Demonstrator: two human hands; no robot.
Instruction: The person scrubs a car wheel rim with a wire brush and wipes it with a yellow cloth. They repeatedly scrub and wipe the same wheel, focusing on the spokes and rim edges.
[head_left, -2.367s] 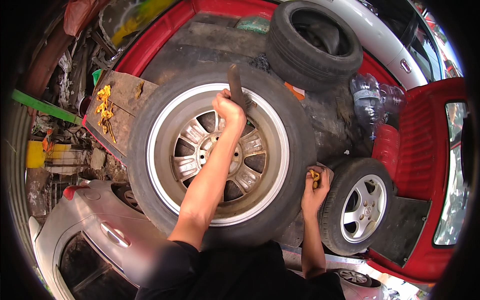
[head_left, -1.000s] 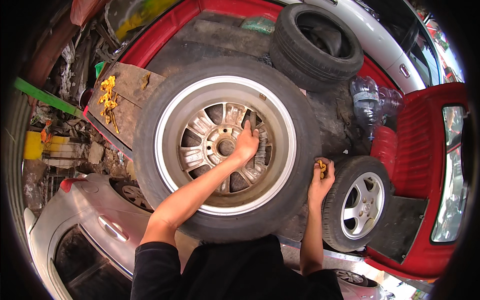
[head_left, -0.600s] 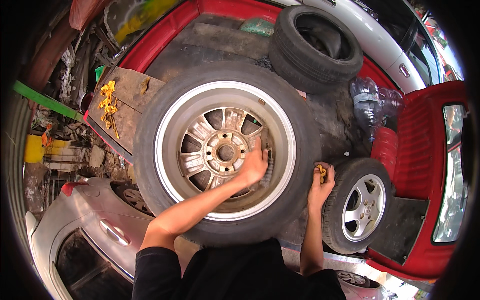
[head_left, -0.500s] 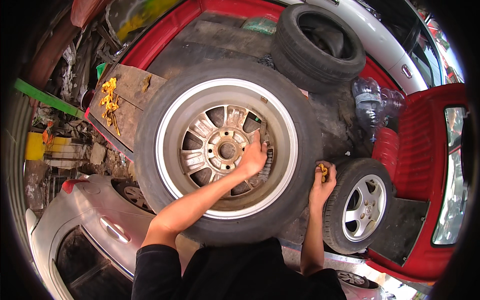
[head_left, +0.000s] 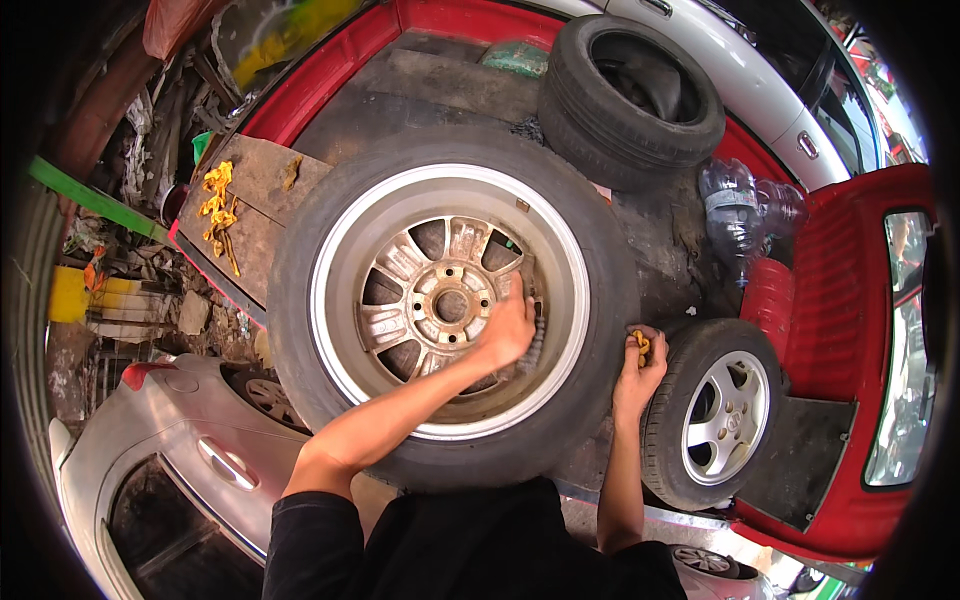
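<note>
A large wheel lies flat in front of me, its black tyre (head_left: 300, 240) around a silver alloy rim (head_left: 345, 385) with brown grime on its spokes and hub. My left hand (head_left: 508, 328) reaches over the hub and grips a brush (head_left: 538, 338). Its grey bristles press against the rim's inner wall on the right; the fingers partly hide it. By the tyre's right edge, my right hand (head_left: 640, 368) is closed on a small crumpled yellow cloth (head_left: 641, 346).
A smaller wheel (head_left: 728, 420) leans at the right. Behind it lie clear plastic bottles (head_left: 730, 210) and a loose tyre (head_left: 570, 120). More yellow cloth (head_left: 218, 210) rests on the board at left. Red truck-bed walls (head_left: 840, 280) surround this; a silver car (head_left: 180, 430) stands at lower left.
My left hand has shifted slightly down and right with the brush along the rim's inner wall. The right hand keeps its hold on the yellow cloth. The whole view has shifted slightly.
</note>
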